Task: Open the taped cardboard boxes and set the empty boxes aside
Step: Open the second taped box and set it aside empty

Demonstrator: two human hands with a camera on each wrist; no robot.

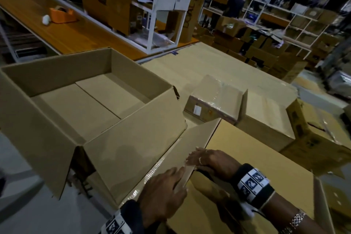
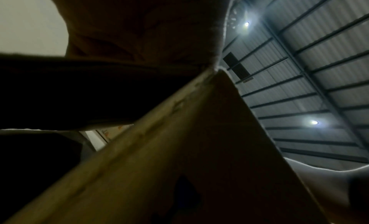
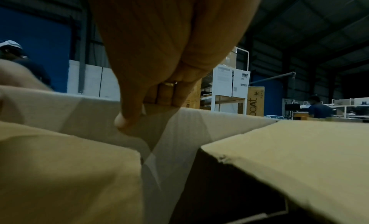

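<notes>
A brown cardboard box [image 1: 256, 167] stands right in front of me with its left flap [image 1: 191, 146] lifted upright; clear tape runs along that flap's outer face. My right hand [image 1: 197, 156] grips the flap's top edge, fingers over the outside and thumb [image 3: 127, 117] pressed on the inside. Against the flap's outer face lies my left hand [image 1: 169, 190], its fingers fairly straight and reaching the edge. The left wrist view shows only its palm [image 2: 139, 30] over the cardboard [image 2: 179, 148]. A big open, empty box [image 1: 91, 100] sits to the left, touching the flap.
Beyond the flap are a small plastic-wrapped box [image 1: 214, 99], a closed box [image 1: 266, 119] and a printed box [image 1: 313, 135] at right. An orange tape dispenser [image 1: 61, 14] sits on the wooden bench at far left. Shelving, stacked cartons and a person [image 1: 235, 4] fill the background.
</notes>
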